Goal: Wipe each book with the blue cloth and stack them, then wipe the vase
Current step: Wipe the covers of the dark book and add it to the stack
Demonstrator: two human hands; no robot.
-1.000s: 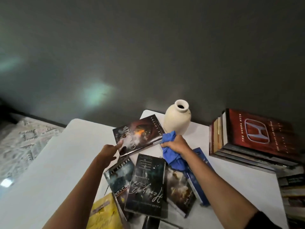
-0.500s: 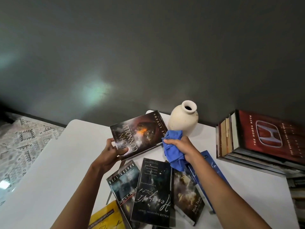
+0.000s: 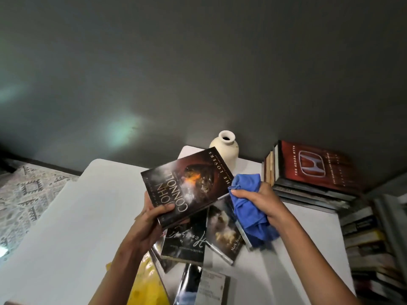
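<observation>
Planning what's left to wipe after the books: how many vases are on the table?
1. The cream ceramic vase stands at the white table's far edge by the wall, partly behind the dark book the left hand holds. No others visible.

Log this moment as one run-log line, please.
left hand: holds Connolly book above table | right hand: grips blue cloth beside it | vase: upright behind

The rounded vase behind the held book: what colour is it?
Plain cream, no pattern: the rounded cream vase shows best in the head view.
</observation>
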